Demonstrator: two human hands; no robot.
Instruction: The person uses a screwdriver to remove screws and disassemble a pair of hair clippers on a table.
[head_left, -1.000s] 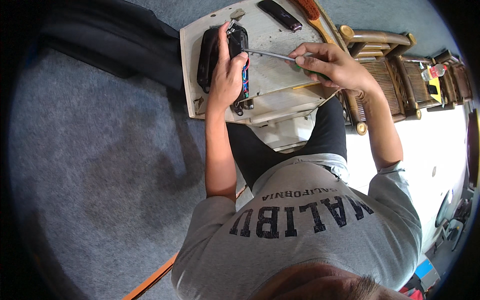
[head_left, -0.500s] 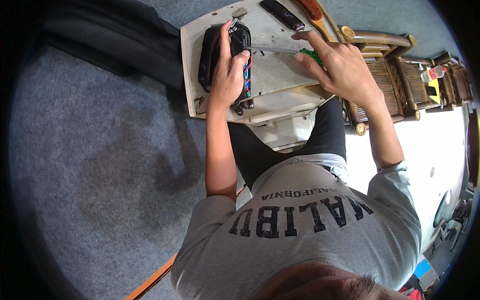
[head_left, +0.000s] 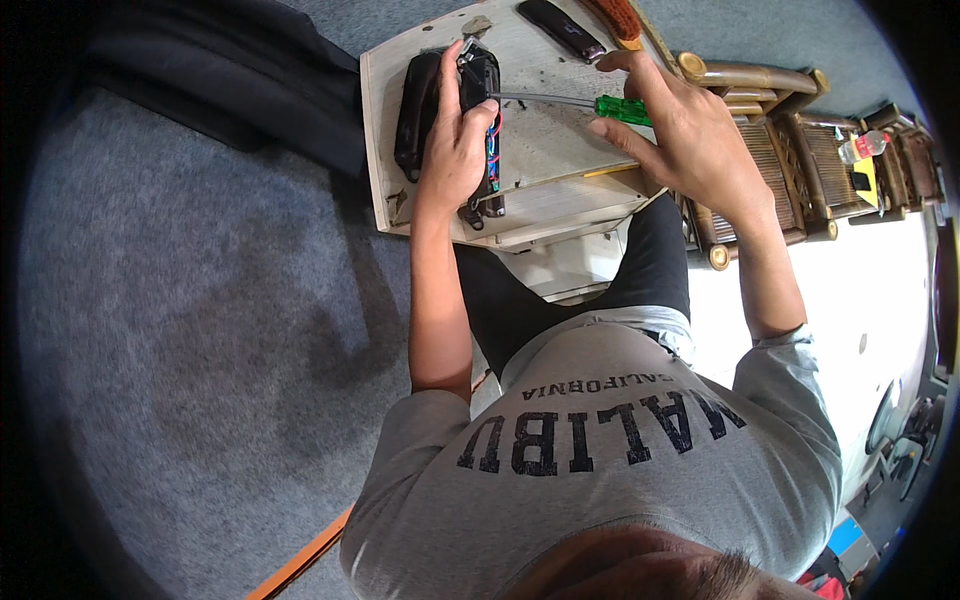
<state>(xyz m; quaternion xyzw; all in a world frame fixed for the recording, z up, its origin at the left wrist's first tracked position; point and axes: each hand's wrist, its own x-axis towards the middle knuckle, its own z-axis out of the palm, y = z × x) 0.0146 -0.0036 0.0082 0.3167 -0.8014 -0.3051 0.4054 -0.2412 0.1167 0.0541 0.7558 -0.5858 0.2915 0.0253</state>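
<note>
My left hand [head_left: 456,160] is closed around an opened black device, seemingly a hair clipper [head_left: 480,80], with a metal head at its far end. Red and blue wires and a circuit board [head_left: 493,160] show along its right side. A screwdriver [head_left: 622,110] with a clear green handle lies level in my right hand [head_left: 690,135], its handle end hidden by the palm. My right thumb and index finger stand apart on either side of the handle. The shaft reaches left to the device near my left thumb; its tip is hard to see. Left of the device lies a black case [head_left: 415,115].
All this is on a pale wooden table [head_left: 560,150] with dark specks. At its far side lie a dark shell piece [head_left: 562,28] and an orange-bristled brush [head_left: 620,20]. Bamboo furniture [head_left: 770,170] with a plastic bottle [head_left: 862,147] stands to the right. Black cloth [head_left: 230,75] hangs at left.
My right thumb and index finger have spread farther apart, and more of the green handle shows. My left hand and the device stay nearly still.
</note>
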